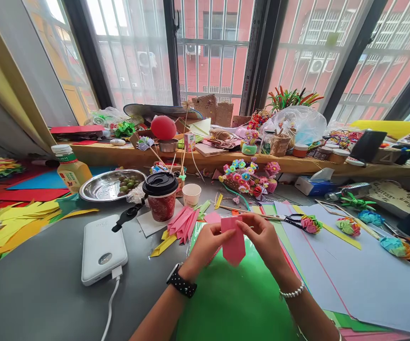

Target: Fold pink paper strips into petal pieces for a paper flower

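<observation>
Both hands hold a folded pink paper piece over a green sheet on the grey table. My left hand, with a dark watch on the wrist, pinches the paper's left edge. My right hand, with a pearl bracelet, pinches its upper right edge. The paper's lower end comes to a point facing me. A small pile of folded pink pieces lies just left of my hands.
A white power bank with a cable lies at left. A red cup with a black lid, a small white cup, a steel bowl, scissors, paper flowers and coloured sheets surround the work spot. Clutter fills the window ledge.
</observation>
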`<state>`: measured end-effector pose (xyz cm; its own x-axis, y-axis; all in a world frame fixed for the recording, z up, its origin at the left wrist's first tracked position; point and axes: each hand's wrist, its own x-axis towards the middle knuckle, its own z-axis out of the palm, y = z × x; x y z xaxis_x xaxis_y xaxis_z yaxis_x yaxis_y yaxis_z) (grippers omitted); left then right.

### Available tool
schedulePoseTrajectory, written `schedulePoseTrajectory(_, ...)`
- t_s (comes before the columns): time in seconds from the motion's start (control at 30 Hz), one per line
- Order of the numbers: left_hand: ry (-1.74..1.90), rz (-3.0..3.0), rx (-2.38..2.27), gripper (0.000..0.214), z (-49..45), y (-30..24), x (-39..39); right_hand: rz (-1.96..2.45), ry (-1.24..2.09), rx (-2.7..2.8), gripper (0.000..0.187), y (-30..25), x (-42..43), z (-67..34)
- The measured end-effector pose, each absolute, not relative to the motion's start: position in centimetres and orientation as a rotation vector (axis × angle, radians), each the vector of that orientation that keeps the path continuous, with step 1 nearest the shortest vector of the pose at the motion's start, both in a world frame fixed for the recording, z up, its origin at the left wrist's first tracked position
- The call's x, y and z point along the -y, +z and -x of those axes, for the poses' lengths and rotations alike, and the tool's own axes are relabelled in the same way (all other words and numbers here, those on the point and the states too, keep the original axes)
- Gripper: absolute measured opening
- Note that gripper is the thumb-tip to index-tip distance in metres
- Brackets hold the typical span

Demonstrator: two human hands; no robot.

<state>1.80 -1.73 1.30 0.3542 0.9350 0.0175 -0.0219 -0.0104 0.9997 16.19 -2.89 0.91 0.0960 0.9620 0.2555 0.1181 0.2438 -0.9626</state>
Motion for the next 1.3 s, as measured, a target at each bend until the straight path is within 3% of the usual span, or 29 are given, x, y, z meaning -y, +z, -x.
schedulePoseTrajectory(0.23,0.992,-1.346,-0.915,0.042,-2.1,0.7,1.7,1.165,0.522,1.498,0.015,0.9,3.7,-15.5)
schedulePoseTrajectory(0.57,1.070,-1.284,-0.937,0.032,-2.1,0.5,1.5,1.033,-0.182,1.911,0.035,-0.9,3.2,-15.9)
schedulePoseTrajectory(0.97,1.150,-1.364,-0.960,0.031,-1.9,0.8,1.6,0.998,-0.017,1.841,0.029,-0.2,3.6,-15.6)
schedulePoseTrajectory(1.3,1.198,-1.428,-0.991,0.030,-1.8,0.8,1.5,1.013,-0.068,1.885,0.030,-0.2,3.6,-15.6)
